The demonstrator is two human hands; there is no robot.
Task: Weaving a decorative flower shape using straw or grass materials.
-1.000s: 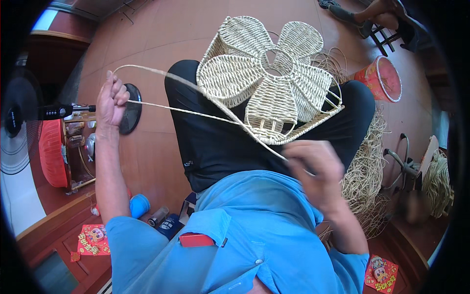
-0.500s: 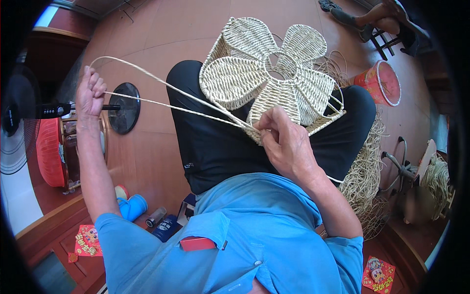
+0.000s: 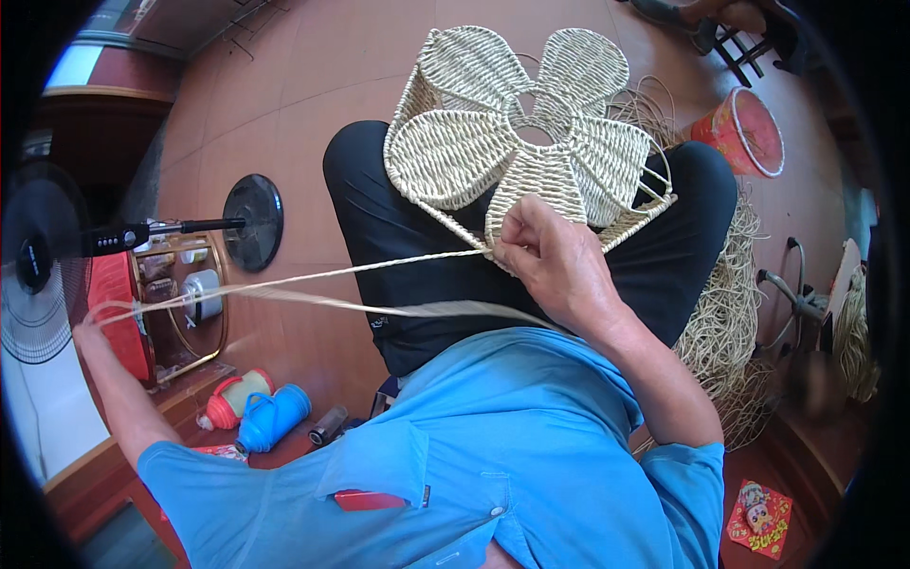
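Observation:
A flower-shaped woven piece [image 3: 455, 152] in pale twisted cord, with several petals round a central ring, rests across my black-trousered knees [image 3: 379, 228]. My right hand [image 3: 545, 256] is closed at the near rim, pinching cord where it meets the lowest petal; the exact grip is hidden by the fingers. My left hand [image 3: 90, 327] is stretched out to the far left, closed on a looped pale cord [image 3: 370, 265] that runs back to the weave. The lower strand is blurred and sags across my lap toward my right forearm.
At left are a standing fan [image 3: 38, 256], red cover [image 3: 118, 303] and blue flask [image 3: 270, 417]. At right are heaped cord [image 3: 725, 284], a red bucket [image 3: 735, 133] and a wheeled chair base [image 3: 796, 294]. Another person's legs [image 3: 664, 19] are at upper right.
My left hand has moved out leftward and down, drawing the cord with it. My right hand has moved up from my lap onto the weave's near edge.

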